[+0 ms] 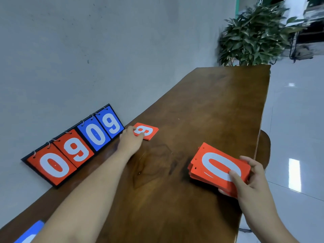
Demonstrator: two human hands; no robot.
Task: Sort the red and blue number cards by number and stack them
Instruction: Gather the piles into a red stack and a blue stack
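Observation:
My right hand (249,179) grips a stack of red number cards (215,165) just above the brown table; a white 0 shows on the top card. My left hand (130,139) reaches far across the table, and its fingers rest on the near edge of a small pile of red cards (149,131) topped by an 8. A blue card (29,233) pokes in at the bottom left corner, mostly cut off by the frame.
A flip scoreboard (73,146) leans on the grey wall at the table's back edge, reading red 0 9 and blue 0 9. The wooden table (201,106) runs away to a potted plant (254,35). Shiny floor lies to the right.

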